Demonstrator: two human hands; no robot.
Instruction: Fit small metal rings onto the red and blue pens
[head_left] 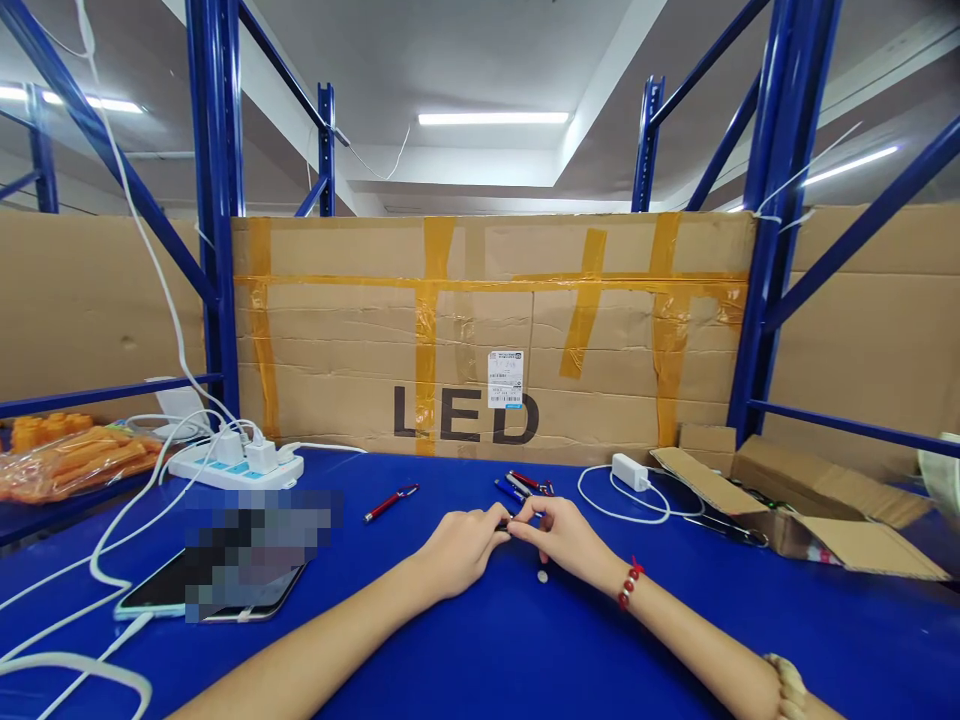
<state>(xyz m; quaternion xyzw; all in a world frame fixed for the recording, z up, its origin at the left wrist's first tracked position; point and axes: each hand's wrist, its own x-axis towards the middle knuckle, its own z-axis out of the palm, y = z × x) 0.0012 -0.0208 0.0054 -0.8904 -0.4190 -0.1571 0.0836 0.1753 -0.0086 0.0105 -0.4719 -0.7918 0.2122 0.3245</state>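
Observation:
My left hand [463,550] and my right hand [561,538] meet over the blue tabletop, fingertips together. Both are closed in a pinch around a small dark piece, mostly hidden by the fingers, so its kind does not show. Just beyond the fingertips lie several pens, among them a blue pen [510,491] and a red pen [523,481]. Another red pen [391,503] rests alone, farther left. Below my right hand's fingers is a small round whitish disc [542,577] on the table.
At left, phone-like devices [161,585] lie near a white power strip [236,467] with trailing cables. Orange items in a plastic bag [79,460] sit behind. A white charger [630,472] with its cord and an open cardboard box [810,520] stand right. A cardboard wall [337,350] closes the back.

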